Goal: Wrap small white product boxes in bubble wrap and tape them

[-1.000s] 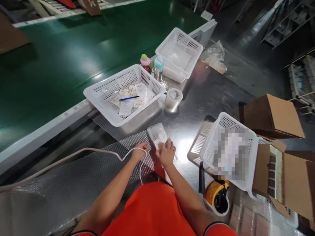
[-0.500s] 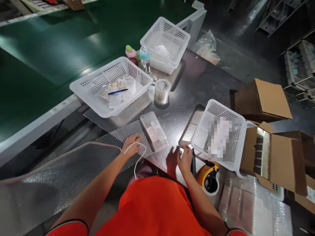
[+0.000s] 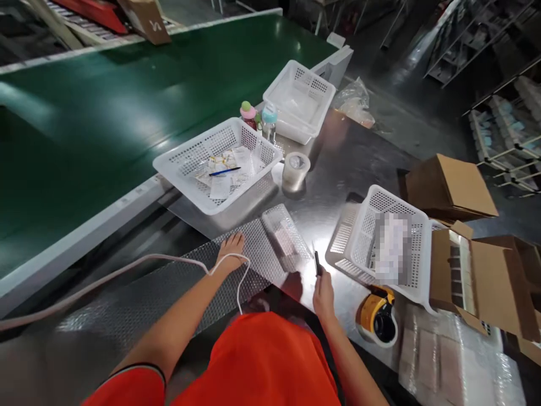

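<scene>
My left hand (image 3: 231,248) lies flat with its fingers stretched on a long sheet of bubble wrap (image 3: 253,239), which runs off the table toward the lower left. A white cord (image 3: 169,257) passes over the left wrist. At the sheet's right end sits a bubble-wrapped packet (image 3: 286,237), pinkish inside. Just right of the packet, my right hand (image 3: 324,293) is closed round the black handle of a utility knife (image 3: 317,262). Its thin blade points away from me and appears clear of the packet.
A tape roll (image 3: 296,171) stands beyond the packet. White baskets (image 3: 196,190) hold papers and a pen, with drink bottles (image 3: 269,121) behind. On the right are another basket (image 3: 424,248), a yellow-black tape dispenser (image 3: 377,316), cardboard boxes (image 3: 452,186) and wrapped packs (image 3: 439,355). A green conveyor (image 3: 139,107) borders the left.
My right hand has lifted the utility knife from beside the basket and brought it left, near the packet. My left hand stays on the bubble wrap. The camera view has shifted.
</scene>
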A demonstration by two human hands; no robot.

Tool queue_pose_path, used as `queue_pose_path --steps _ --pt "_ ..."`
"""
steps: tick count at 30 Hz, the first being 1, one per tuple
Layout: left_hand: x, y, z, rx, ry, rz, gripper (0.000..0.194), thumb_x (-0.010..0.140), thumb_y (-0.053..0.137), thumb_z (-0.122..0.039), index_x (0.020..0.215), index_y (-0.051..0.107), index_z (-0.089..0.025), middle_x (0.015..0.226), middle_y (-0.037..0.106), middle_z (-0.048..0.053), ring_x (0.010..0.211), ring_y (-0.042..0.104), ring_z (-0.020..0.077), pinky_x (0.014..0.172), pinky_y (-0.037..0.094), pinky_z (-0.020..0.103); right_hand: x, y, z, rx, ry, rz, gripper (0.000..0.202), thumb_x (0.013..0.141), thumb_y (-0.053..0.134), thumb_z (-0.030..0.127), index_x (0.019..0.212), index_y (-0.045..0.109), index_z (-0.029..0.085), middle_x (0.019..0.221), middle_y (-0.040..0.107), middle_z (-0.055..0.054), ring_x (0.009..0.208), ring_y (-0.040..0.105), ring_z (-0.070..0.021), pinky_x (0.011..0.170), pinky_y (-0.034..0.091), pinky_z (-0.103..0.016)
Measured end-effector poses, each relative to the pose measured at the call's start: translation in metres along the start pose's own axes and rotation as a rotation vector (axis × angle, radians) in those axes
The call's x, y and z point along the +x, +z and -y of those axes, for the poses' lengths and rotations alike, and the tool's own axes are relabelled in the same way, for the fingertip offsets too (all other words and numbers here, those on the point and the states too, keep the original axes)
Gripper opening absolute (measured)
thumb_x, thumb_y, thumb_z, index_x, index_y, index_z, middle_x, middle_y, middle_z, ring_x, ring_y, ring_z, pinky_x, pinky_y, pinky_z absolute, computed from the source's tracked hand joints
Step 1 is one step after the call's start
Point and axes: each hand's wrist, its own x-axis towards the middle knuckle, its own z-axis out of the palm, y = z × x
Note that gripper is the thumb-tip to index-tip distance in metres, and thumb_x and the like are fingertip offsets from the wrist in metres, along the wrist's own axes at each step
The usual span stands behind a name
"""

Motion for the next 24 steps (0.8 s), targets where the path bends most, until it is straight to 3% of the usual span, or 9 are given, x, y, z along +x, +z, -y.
queue_pose_path --steps 2,6,9,12,14,16,19,21,24 --pt "0.001 0.000 0.006 -0.025 -0.004 0.016 0.082 0.082 0.068 -0.037 0.156 0.040 -0.016 0.169 0.030 0.016 0.154 0.031 0.0357 0.122 0.031 0.050 0.012 0.031 0.060 0.003 -0.122 0.141 0.053 0.105 0.023 0.027 0.152 0.043 0.018 0.132 0.061 -0.015 0.117 0.063 -0.0242 0.098 0.051 -0.036" --pt "0.002 -0.003 0.013 -0.066 0.008 -0.005 0.082 0.079 0.071 -0.032 0.154 0.043 -0.016 0.169 0.031 0.017 0.151 0.036 0.0343 0.121 0.033 0.048 0.049 0.087 0.158 -0.238 -0.100 0.401 0.056 0.107 0.028 0.026 0.162 0.032 0.028 0.125 0.063 -0.014 0.098 0.070 -0.0237 0.086 0.055 -0.036" --pt "0.003 -0.004 0.015 -0.099 0.023 -0.040 0.083 0.074 0.075 -0.027 0.152 0.045 -0.017 0.167 0.034 0.017 0.150 0.037 0.0344 0.118 0.036 0.048 0.074 0.110 0.192 -0.358 -0.114 0.459 0.060 0.106 0.029 0.021 0.165 0.024 0.030 0.126 0.062 -0.014 0.097 0.072 -0.0240 0.082 0.055 -0.035" --pt "0.002 -0.005 0.016 -0.126 0.028 -0.064 0.082 0.074 0.076 -0.027 0.150 0.047 -0.018 0.167 0.035 0.018 0.149 0.038 0.0353 0.115 0.038 0.048 0.079 0.120 0.194 -0.396 -0.127 0.473 0.064 0.103 0.032 0.018 0.165 0.021 0.029 0.130 0.060 -0.016 0.096 0.072 -0.0250 0.082 0.055 -0.036" --pt "0.002 -0.005 0.017 -0.141 0.029 -0.060 0.081 0.076 0.076 -0.030 0.151 0.046 -0.020 0.167 0.034 0.018 0.149 0.038 0.0357 0.115 0.037 0.049 0.061 0.116 0.174 -0.429 -0.127 0.477 0.068 0.100 0.037 0.017 0.165 0.022 0.030 0.128 0.062 -0.017 0.094 0.073 -0.0246 0.080 0.056 -0.035" --pt "0.002 -0.005 0.017 -0.154 0.031 -0.043 0.083 0.077 0.075 -0.032 0.153 0.044 -0.022 0.168 0.033 0.017 0.150 0.037 0.0363 0.116 0.036 0.051 0.023 0.098 0.132 -0.479 -0.117 0.486 0.071 0.097 0.042 0.016 0.164 0.027 0.034 0.121 0.065 -0.013 0.089 0.073 -0.0241 0.077 0.057 -0.033" --pt "0.002 -0.004 0.018 -0.154 0.021 -0.014 0.083 0.079 0.075 -0.035 0.154 0.042 -0.021 0.169 0.031 0.017 0.151 0.034 0.0360 0.117 0.034 0.052 -0.060 0.045 0.038 -0.527 -0.061 0.483 0.068 0.091 0.056 0.024 0.155 0.043 0.043 0.112 0.067 -0.007 0.078 0.074 -0.0229 0.069 0.056 -0.030" --pt "0.003 -0.004 0.017 -0.139 0.004 0.002 0.082 0.080 0.074 -0.036 0.154 0.042 -0.019 0.169 0.029 0.018 0.152 0.033 0.0354 0.118 0.033 0.051 -0.108 0.004 -0.023 -0.564 0.050 0.365 0.061 0.090 0.057 0.028 0.149 0.052 0.044 0.107 0.067 -0.006 0.072 0.072 -0.0221 0.063 0.055 -0.030" --pt "0.003 -0.007 0.010 -0.118 -0.024 0.010 0.082 0.077 0.076 -0.030 0.151 0.044 -0.017 0.168 0.030 0.020 0.151 0.033 0.0372 0.118 0.032 0.052 -0.124 -0.035 -0.072 -0.584 0.208 0.206 0.062 0.093 0.039 0.020 0.151 0.049 0.040 0.112 0.066 -0.010 0.083 0.072 -0.0255 0.064 0.056 -0.034"
